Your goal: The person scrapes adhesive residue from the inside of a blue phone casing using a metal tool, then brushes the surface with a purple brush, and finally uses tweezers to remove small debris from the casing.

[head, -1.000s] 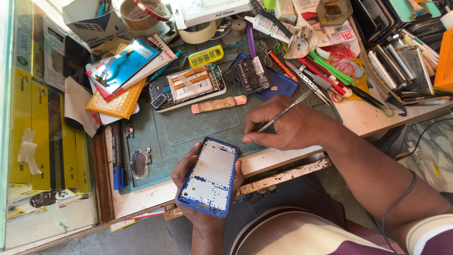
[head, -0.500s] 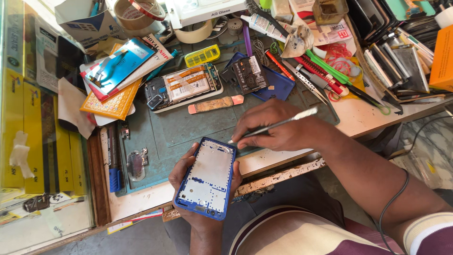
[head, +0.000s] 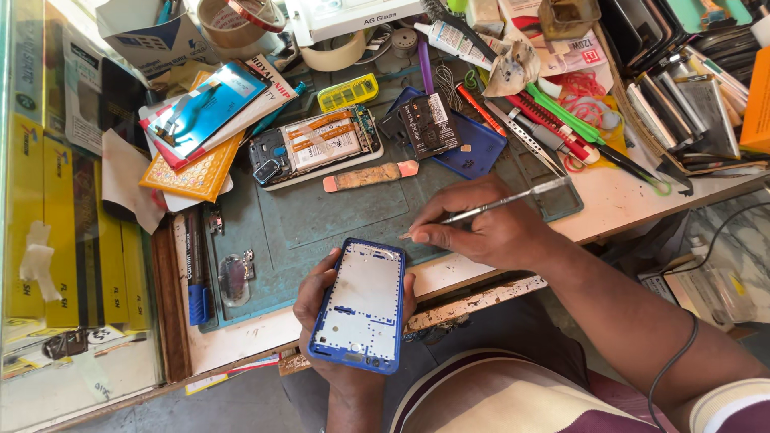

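Head view: cluttered repair bench with green work mat (head: 321,220); left hand (head: 337,321) cradles blue phone frame (head: 361,305) below the mat edge; right hand (head: 489,228) pinches metal tweezers (head: 497,204), tip just above the frame; opened phone (head: 317,144) lies farther back.

opened phone (head: 317,146) on teal mat (head: 321,216), tape rolls (head: 233,20), yellow case (head: 192,175), blue marker (head: 196,273)

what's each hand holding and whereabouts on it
The left hand cradles a blue phone frame from beneath, fingers along its side edges. The right hand grips metal tweezers near the tip end.
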